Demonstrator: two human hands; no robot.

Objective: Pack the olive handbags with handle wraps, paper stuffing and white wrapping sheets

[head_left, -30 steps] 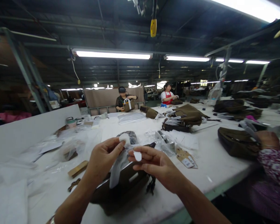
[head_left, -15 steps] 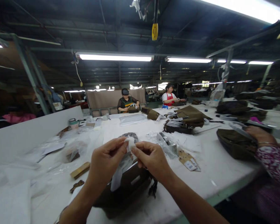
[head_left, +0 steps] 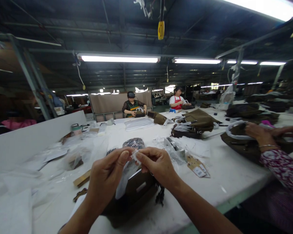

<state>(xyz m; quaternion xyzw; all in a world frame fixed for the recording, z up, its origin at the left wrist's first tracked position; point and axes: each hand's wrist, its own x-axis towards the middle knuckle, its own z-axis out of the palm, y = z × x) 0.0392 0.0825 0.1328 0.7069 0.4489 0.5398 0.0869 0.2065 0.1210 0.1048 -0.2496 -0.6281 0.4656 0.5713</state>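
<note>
Above a dark olive bag (head_left: 136,191) at the near edge of the table, my left hand (head_left: 109,169) and my right hand (head_left: 157,164) meet fingertip to fingertip. Both pinch a small piece of white wrap (head_left: 136,156) between thumb and forefinger. More of the translucent white wrap hangs down behind my left fingers onto the bag's top. A dark tassel (head_left: 160,196) dangles at the bag's right side. The bag's left part is hidden by my left wrist.
Cardboard tags (head_left: 198,166) and a clear plastic bag (head_left: 174,151) lie to the right. Olive bags (head_left: 197,122) are piled farther back. At the right, a co-worker's hands touch another bag (head_left: 244,144). Two people work across the table.
The white wrap between my fingertips shows smaller, and my left hand has turned slightly. At the right, the co-worker's hands and bag have moved left, with a second hand now visible.
</note>
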